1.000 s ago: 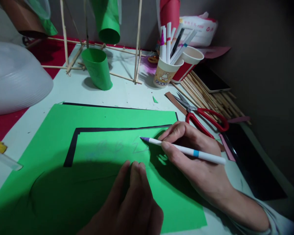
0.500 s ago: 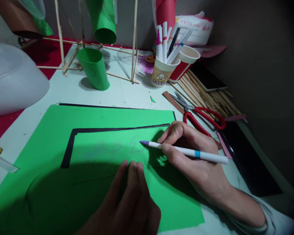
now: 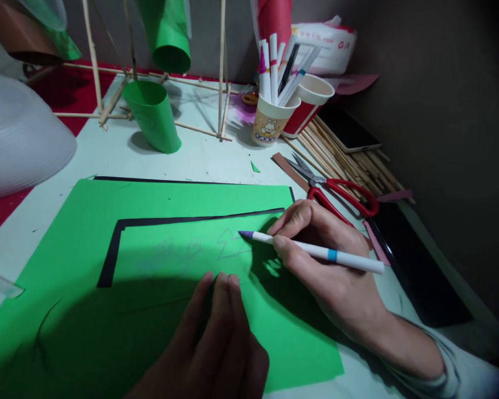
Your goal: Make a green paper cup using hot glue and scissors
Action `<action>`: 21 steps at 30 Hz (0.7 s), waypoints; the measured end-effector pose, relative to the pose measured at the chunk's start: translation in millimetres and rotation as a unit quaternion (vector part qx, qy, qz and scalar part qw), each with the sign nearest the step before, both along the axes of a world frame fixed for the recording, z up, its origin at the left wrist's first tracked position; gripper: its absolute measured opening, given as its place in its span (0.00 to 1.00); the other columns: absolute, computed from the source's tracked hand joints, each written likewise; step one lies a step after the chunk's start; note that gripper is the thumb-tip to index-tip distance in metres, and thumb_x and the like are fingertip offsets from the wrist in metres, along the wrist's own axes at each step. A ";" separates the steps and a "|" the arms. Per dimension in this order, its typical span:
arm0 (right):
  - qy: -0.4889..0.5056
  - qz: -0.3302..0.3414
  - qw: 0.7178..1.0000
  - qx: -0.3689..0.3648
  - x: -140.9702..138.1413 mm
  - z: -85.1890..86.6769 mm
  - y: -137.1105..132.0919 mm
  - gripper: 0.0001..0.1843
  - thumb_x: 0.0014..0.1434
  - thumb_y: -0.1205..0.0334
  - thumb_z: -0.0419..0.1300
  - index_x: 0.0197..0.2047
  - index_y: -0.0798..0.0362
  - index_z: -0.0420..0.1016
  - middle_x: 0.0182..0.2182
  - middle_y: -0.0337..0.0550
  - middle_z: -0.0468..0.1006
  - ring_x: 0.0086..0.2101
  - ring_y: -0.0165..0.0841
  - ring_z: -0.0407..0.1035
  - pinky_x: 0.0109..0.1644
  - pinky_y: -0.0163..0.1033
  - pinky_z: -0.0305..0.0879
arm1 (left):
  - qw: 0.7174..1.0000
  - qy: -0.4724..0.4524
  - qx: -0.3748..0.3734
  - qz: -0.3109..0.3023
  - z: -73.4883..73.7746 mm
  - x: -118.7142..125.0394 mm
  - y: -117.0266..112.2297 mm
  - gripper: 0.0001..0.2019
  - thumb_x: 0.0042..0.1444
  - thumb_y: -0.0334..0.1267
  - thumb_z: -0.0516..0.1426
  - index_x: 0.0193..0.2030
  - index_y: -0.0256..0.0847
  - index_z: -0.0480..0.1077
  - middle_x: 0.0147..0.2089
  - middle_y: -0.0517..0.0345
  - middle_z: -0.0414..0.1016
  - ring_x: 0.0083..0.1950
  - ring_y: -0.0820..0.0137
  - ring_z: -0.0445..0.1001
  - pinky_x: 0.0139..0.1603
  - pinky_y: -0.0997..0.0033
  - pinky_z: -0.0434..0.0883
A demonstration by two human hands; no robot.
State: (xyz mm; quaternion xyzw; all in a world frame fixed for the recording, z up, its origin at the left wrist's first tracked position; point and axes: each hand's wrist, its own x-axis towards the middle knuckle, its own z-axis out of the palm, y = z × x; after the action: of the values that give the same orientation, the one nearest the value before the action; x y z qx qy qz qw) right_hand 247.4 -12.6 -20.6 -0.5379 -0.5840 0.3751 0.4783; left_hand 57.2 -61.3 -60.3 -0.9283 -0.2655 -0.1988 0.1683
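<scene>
My right hand (image 3: 328, 249) grips a white felt-tip marker (image 3: 341, 256) with a blue band. Its purple tip is at faint lines of a jagged outline (image 3: 229, 245), touching or just over the paper. That outline is on a small green sheet (image 3: 149, 238) with black strips along its top and left edges. The small sheet lies on a larger green sheet (image 3: 75, 233). My left hand (image 3: 216, 338) holds nothing; its fingers are stretched out, fingertips resting on the green paper below the drawing. Fainter marks show left of the outline.
Red-handled scissors (image 3: 345, 194) lie beyond my right hand, near a bundle of sticks (image 3: 316, 147) and a black slab (image 3: 416, 266). Farther back stand a cup of markers (image 3: 270, 124) and a green paper tube (image 3: 156, 119) by a stick frame (image 3: 221, 66).
The marker tip has moved slightly up along the outline, and more of the jagged line shows at its right. The left hand keeps its place on the paper. The view has shifted slightly.
</scene>
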 end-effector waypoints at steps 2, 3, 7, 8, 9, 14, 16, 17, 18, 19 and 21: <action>-0.010 -0.006 1.000 0.004 0.5 0.0 -0.3 0.09 0.54 0.73 0.60 0.27 0.51 0.67 0.27 0.38 0.73 0.29 0.31 0.67 0.31 0.38 0.63 | 1.000 -0.002 0.004 -0.003 -1.6 -0.1 0.7 0.10 0.64 0.27 0.44 0.38 0.37 0.65 0.45 0.42 0.80 0.51 0.53 0.78 0.67 0.46 0.60; -0.015 -0.007 1.000 0.005 0.7 0.1 -0.4 0.09 0.54 0.73 0.60 0.27 0.51 0.67 0.27 0.38 0.73 0.29 0.32 0.67 0.32 0.39 0.63 | 1.000 -0.004 0.004 -0.005 -2.0 -0.3 0.9 0.11 0.64 0.27 0.44 0.38 0.37 0.65 0.45 0.42 0.80 0.51 0.53 0.78 0.67 0.46 0.60; -0.023 -0.012 1.000 0.007 0.7 0.4 -0.2 0.10 0.55 0.72 0.60 0.27 0.50 0.66 0.27 0.38 0.72 0.28 0.32 0.66 0.32 0.39 0.63 | 1.000 -0.004 -0.001 -0.001 1.2 -0.2 -0.1 0.12 0.64 0.26 0.43 0.38 0.37 0.65 0.45 0.44 0.79 0.52 0.54 0.77 0.66 0.46 0.63; -0.024 -0.015 1.000 0.007 0.6 0.4 -0.1 0.10 0.55 0.72 0.60 0.27 0.50 0.66 0.27 0.38 0.72 0.28 0.32 0.66 0.32 0.39 0.63 | 1.000 0.005 -0.002 0.006 3.0 0.2 -0.7 0.11 0.64 0.26 0.43 0.38 0.37 0.65 0.46 0.44 0.79 0.53 0.53 0.77 0.65 0.47 0.64; -0.027 -0.018 0.999 0.009 0.6 0.2 -0.1 0.10 0.54 0.72 0.60 0.27 0.50 0.66 0.27 0.38 0.72 0.28 0.32 0.66 0.31 0.39 0.63 | 1.000 0.012 -0.002 0.014 4.8 0.8 -1.2 0.11 0.65 0.26 0.43 0.38 0.37 0.65 0.46 0.43 0.79 0.53 0.53 0.77 0.64 0.48 0.66; -0.041 -0.029 0.999 0.015 1.2 -0.3 -0.8 0.09 0.54 0.71 0.60 0.27 0.49 0.66 0.27 0.38 0.71 0.28 0.32 0.66 0.31 0.40 0.63 | 1.000 0.007 0.000 0.015 6.0 2.1 -1.2 0.12 0.65 0.26 0.42 0.38 0.35 0.65 0.47 0.41 0.78 0.53 0.52 0.77 0.62 0.49 0.68; -0.042 -0.028 0.999 0.013 1.5 0.2 -0.9 0.09 0.54 0.71 0.60 0.27 0.49 0.66 0.27 0.38 0.71 0.29 0.33 0.66 0.31 0.40 0.63 | 1.000 -0.006 0.007 0.004 4.0 1.6 -0.5 0.13 0.65 0.26 0.42 0.38 0.35 0.65 0.46 0.41 0.78 0.53 0.51 0.77 0.61 0.48 0.67; -0.039 -0.027 0.999 0.012 1.6 0.7 -0.8 0.09 0.54 0.71 0.60 0.27 0.49 0.66 0.27 0.38 0.71 0.29 0.33 0.66 0.31 0.40 0.63 | 1.000 -0.010 0.011 0.001 3.5 1.3 -0.3 0.13 0.65 0.26 0.42 0.38 0.35 0.65 0.46 0.42 0.79 0.52 0.51 0.77 0.61 0.49 0.68; -0.037 -0.026 0.999 0.011 1.6 1.1 -0.8 0.10 0.54 0.72 0.60 0.27 0.49 0.66 0.27 0.38 0.71 0.29 0.33 0.66 0.31 0.40 0.62 | 1.000 -0.010 0.012 0.002 3.6 1.0 -0.3 0.13 0.65 0.26 0.42 0.37 0.35 0.65 0.46 0.42 0.79 0.52 0.51 0.77 0.60 0.49 0.68; -0.035 -0.025 0.999 0.010 1.8 1.7 -0.7 0.10 0.54 0.72 0.60 0.27 0.49 0.66 0.27 0.38 0.71 0.29 0.33 0.66 0.31 0.40 0.62 | 1.000 -0.004 0.010 0.006 4.3 1.0 -0.4 0.13 0.65 0.26 0.42 0.37 0.35 0.65 0.45 0.42 0.79 0.52 0.52 0.77 0.60 0.50 0.69; -0.031 -0.023 0.999 0.007 2.1 2.6 -0.6 0.09 0.54 0.72 0.60 0.27 0.49 0.66 0.27 0.38 0.72 0.29 0.32 0.66 0.31 0.39 0.62 | 1.000 0.014 0.003 0.017 7.1 1.4 -0.8 0.13 0.65 0.25 0.41 0.38 0.36 0.65 0.46 0.42 0.79 0.52 0.52 0.78 0.59 0.51 0.70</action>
State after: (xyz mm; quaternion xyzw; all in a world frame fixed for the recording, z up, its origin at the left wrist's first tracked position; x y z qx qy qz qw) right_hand 249.6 -13.2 -18.0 -0.5593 -0.5883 0.3434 0.4724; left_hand 58.6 -62.1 -53.2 -0.9257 -0.2781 -0.1842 0.1783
